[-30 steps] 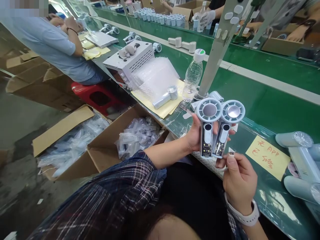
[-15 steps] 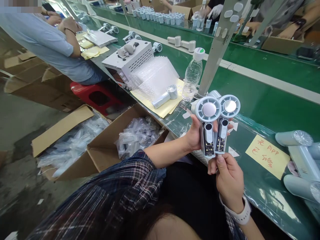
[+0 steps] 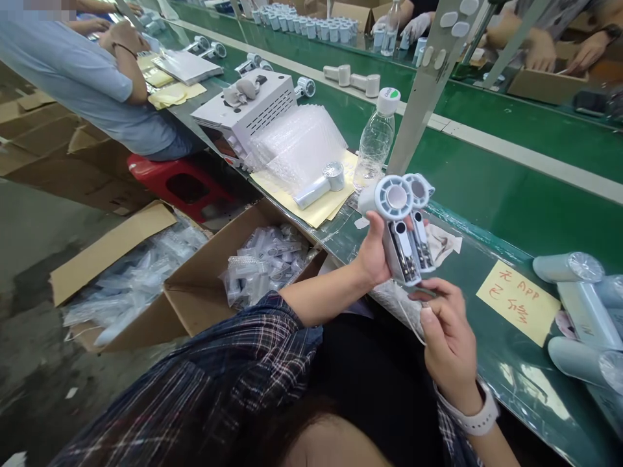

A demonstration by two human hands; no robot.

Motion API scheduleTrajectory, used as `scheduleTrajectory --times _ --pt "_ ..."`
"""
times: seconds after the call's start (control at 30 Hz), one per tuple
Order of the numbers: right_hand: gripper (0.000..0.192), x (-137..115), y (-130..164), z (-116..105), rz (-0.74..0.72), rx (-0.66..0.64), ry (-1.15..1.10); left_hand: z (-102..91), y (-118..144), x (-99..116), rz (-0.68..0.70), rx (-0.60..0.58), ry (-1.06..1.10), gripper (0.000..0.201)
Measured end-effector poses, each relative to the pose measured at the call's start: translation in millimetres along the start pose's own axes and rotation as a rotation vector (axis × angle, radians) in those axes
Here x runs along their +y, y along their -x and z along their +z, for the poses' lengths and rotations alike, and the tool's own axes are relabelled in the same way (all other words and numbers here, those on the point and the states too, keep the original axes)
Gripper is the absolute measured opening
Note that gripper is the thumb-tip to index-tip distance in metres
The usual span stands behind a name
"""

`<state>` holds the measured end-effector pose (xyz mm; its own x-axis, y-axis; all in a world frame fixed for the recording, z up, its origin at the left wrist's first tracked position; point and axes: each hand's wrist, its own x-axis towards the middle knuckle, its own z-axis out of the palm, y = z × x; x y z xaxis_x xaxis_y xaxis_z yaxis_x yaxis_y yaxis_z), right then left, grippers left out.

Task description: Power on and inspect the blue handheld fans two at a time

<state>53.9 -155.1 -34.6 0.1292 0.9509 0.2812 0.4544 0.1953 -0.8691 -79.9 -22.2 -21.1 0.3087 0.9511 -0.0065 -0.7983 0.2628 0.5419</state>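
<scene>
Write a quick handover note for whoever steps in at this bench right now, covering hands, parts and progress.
Left hand: grips two handheld fans side by side, heads up, handle fronts uncovered with boards showing.
Right hand: at the lower ends of the handles, fingertips pinched; what it holds is too small to tell.
Nearby: one fan on the yellow paper, a water bottle, more fans at right beside a yellow note.
Done: both fans gathered in hand. Left: handles are uncovered.
</scene>
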Motion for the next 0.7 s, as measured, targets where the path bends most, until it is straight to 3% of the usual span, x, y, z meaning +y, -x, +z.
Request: scheduleTrajectory --times 0.1,0.17,0.23,0.37,0.47,0.63,0.7 --pt "0.033 18.1 -22.9 -29.8 -0.07 -0.085 0.414 -10.7 -2.8 5.1 -0.067 0.102 0.025 0.083" --pt "0.036 36.5 -43.2 -41.5 -0.063 -0.115 0.729 -17.1 0.0 5.3 -0.152 0.081 0.022 0.086" --pt "0.04 54.0 -62.7 -39.4 -0.08 -0.095 0.876 -21.4 4.8 2.7 -0.213 0.047 0.014 0.088" --pt "0.031 73.7 -85.0 -16.1 -0.146 0.015 0.74 -25.0 13.2 -3.5 -0.255 0.015 0.011 0.084" --pt "0.034 72.9 -88.7 -20.0 -0.13 0.171 0.71 -26.8 16.5 -4.6 -0.275 -0.027 0.004 0.085" --pt "0.029 39.9 -85.8 -46.7 -0.191 0.617 0.57 -25.4 20.9 -8.0 -0.394 -0.143 0.001 0.087" --pt "0.027 18.7 -79.9 -45.4 -0.226 0.686 0.346 -22.8 23.2 -11.8 -0.456 -0.251 -0.014 0.09"
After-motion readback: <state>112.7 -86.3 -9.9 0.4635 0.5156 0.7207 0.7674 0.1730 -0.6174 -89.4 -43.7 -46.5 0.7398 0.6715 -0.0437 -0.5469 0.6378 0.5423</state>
